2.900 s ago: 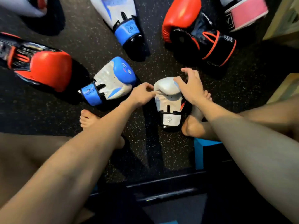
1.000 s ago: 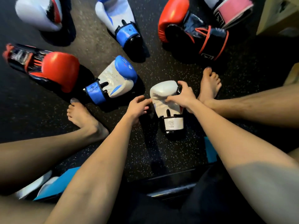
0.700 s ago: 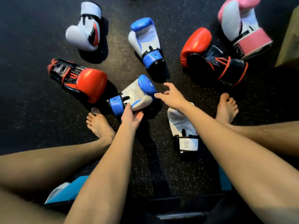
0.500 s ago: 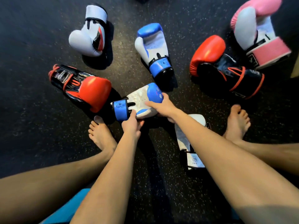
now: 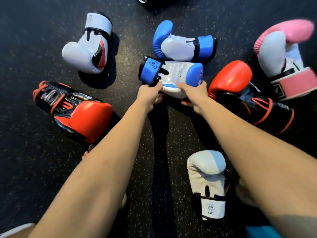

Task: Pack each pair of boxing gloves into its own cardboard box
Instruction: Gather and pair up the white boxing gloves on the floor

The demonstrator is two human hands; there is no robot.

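Note:
Both my hands hold a blue-and-white boxing glove (image 5: 173, 74) lying sideways, cuff to the left. My left hand (image 5: 149, 94) grips it near the blue cuff, and my right hand (image 5: 193, 95) grips its padded end. It lies right against the second blue-and-white glove (image 5: 178, 45), just beyond it. No cardboard box is in view.
On the dark speckled floor lie a white glove (image 5: 89, 45) at far left, a red-and-black glove (image 5: 77, 110) on the left, another red-and-black glove (image 5: 245, 93) on the right, a pink-and-white glove (image 5: 284, 54) at far right, and a white glove (image 5: 207, 179) near my right forearm.
My hands left the white glove and took hold of the near blue-and-white glove. That glove moved away from me, up against its blue partner.

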